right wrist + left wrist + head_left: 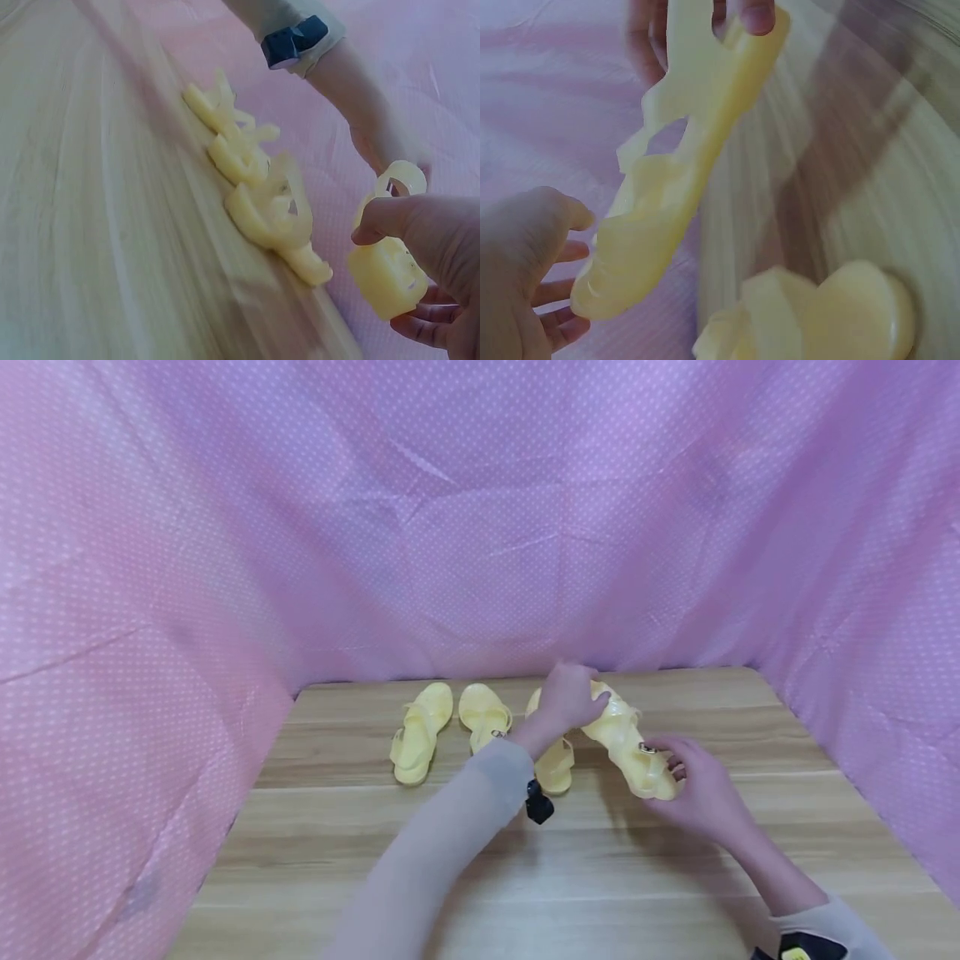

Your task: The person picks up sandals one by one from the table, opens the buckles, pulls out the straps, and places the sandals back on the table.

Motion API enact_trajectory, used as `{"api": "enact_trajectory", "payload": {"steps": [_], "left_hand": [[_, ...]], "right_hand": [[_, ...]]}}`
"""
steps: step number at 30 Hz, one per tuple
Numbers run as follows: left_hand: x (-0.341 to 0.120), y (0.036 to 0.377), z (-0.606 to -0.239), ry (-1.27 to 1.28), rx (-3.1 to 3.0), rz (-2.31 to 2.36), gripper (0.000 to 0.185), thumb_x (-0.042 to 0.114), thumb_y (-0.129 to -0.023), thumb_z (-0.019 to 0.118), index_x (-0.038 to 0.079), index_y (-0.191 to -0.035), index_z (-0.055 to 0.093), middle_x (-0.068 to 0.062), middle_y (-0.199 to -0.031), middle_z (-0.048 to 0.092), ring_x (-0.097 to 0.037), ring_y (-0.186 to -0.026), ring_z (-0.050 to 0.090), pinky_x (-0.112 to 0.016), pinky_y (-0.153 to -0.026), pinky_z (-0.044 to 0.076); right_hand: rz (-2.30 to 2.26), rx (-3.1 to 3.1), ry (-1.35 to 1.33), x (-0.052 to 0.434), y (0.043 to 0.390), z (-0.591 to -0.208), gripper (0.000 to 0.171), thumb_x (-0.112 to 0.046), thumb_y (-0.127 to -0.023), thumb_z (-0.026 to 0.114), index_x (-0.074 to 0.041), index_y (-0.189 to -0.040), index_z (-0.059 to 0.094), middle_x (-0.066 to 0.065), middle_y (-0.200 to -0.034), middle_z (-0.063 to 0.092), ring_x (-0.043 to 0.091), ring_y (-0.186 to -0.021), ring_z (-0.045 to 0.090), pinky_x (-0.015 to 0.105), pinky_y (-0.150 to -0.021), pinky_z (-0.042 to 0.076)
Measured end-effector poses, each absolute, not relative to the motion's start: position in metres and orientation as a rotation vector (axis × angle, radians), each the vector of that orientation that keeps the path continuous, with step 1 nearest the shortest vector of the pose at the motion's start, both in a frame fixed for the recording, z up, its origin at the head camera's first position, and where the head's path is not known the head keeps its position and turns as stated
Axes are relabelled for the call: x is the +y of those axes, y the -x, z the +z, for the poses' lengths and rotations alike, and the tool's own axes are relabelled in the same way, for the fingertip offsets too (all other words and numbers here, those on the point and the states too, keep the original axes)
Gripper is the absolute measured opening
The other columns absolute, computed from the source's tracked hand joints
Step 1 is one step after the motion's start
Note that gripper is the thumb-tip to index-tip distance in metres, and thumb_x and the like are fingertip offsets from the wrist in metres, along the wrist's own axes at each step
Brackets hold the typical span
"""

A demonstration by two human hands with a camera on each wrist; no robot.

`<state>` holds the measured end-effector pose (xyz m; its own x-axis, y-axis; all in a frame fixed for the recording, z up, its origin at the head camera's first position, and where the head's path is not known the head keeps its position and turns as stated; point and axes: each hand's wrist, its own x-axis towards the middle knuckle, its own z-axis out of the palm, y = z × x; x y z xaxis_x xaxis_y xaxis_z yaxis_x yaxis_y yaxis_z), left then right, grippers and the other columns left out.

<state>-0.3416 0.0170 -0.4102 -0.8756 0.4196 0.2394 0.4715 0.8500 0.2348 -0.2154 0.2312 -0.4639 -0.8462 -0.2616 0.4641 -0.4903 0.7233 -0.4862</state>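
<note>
A pale yellow sandal (622, 739) is held tilted above the tabletop, its heel end in my right hand (701, 789). In the left wrist view the right thumb (756, 16) presses on the heel part, with the other fingers on the far side. My left hand (570, 696) is at the toe end, fingers loosely bent beside it; in the left wrist view, fingertips (574, 330) meet or nearly meet the toe edge. Below the left wrist lies another yellow sandal (555, 768), partly hidden by that hand and forearm.
Two more yellow sandals, the leftmost sandal (422, 735) and its neighbour (483, 714), lie toe-away along the back of the wooden table (337, 835). A pink dotted cloth (480, 568) hangs behind and at both sides. Dark devices sit on both wrists.
</note>
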Motion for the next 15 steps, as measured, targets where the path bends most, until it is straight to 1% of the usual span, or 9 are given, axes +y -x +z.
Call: {"api": "enact_trajectory", "payload": {"steps": [2,4,6,9,13,15], "left_hand": [[0.031,0.343,-0.416,0.686,-2.886,-0.360,0.038,0.041,-0.101,0.065,0.018,-0.129,0.077,0.006,-0.126,0.079,-0.017,-0.127,0.067,-0.036,-0.121,0.040],[0.044,0.343,-0.423,0.685,-2.925,-0.311,0.039,0.044,-0.102,0.064,0.023,-0.132,0.076,0.011,-0.128,0.078,-0.014,-0.130,0.065,-0.035,-0.120,0.039],[0.053,0.342,-0.430,0.690,-2.973,-0.299,0.039,0.045,-0.103,0.063,0.026,-0.136,0.073,0.013,-0.131,0.076,-0.013,-0.133,0.064,-0.034,-0.121,0.038],[0.061,0.340,-0.438,0.705,-3.031,-0.319,0.040,0.045,-0.103,0.064,0.027,-0.138,0.071,0.014,-0.137,0.073,-0.015,-0.140,0.060,-0.034,-0.127,0.035],[0.065,0.339,-0.448,0.714,-3.097,-0.333,0.037,0.044,-0.103,0.065,0.028,-0.135,0.073,0.013,-0.140,0.071,-0.018,-0.143,0.056,-0.029,-0.126,0.036],[0.065,0.339,-0.453,0.733,-3.119,-0.308,0.036,0.043,-0.103,0.064,0.027,-0.134,0.074,0.012,-0.140,0.071,-0.019,-0.143,0.056,-0.029,-0.129,0.033]], "right_hand": [[0.851,-2.594,-0.544,0.239,0.215,-0.468,0.075,-0.005,-0.056,0.099,-0.004,-0.125,0.070,0.012,-0.114,0.073,0.017,-0.083,0.065,0.032,-0.068,0.061],[0.833,-2.618,-0.532,0.246,0.215,-0.472,0.075,-0.008,-0.056,0.100,-0.003,-0.124,0.070,0.014,-0.113,0.073,0.019,-0.082,0.065,0.034,-0.067,0.060],[0.826,-2.650,-0.524,0.251,0.215,-0.475,0.074,-0.012,-0.056,0.101,-0.003,-0.123,0.070,0.015,-0.111,0.073,0.020,-0.082,0.065,0.033,-0.066,0.059],[0.839,-2.699,-0.507,0.256,0.212,-0.481,0.072,-0.018,-0.058,0.102,-0.003,-0.121,0.070,0.016,-0.110,0.072,0.019,-0.081,0.066,0.031,-0.065,0.057],[0.847,-2.763,-0.478,0.256,0.209,-0.490,0.071,-0.025,-0.060,0.103,-0.003,-0.118,0.069,0.015,-0.108,0.070,0.017,-0.081,0.064,0.027,-0.066,0.055],[0.842,-2.777,-0.479,0.254,0.208,-0.495,0.070,-0.027,-0.060,0.103,-0.004,-0.117,0.069,0.014,-0.106,0.069,0.015,-0.080,0.063,0.025,-0.065,0.053]]}}
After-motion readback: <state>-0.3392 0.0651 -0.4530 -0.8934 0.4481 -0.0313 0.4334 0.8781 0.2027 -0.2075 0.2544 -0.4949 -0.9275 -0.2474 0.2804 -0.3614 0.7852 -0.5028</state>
